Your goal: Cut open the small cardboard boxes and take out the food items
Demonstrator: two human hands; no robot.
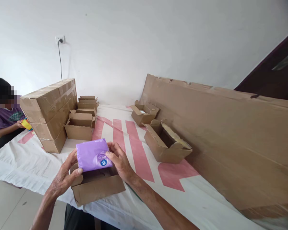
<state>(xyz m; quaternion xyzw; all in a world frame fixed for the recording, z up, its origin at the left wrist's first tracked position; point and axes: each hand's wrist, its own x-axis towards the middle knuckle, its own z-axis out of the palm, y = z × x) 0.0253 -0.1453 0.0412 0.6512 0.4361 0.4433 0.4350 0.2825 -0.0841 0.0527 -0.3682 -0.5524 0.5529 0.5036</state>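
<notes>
Both of my hands hold a purple tissue pack by its two ends, tilted over an open cardboard box. My left hand grips the pack's left end, thumb on the lower corner. At the right end my right hand has its thumb on the front face and fingers behind. The box sits at the near table edge with its front flap folded out toward me. Much of its inside is hidden by the pack.
On the cloth-covered table, sealed cartons are stacked at left, beside a row of open boxes. Two more open boxes stand at right before a large cardboard sheet. Beyond the stack, a person holds something yellow.
</notes>
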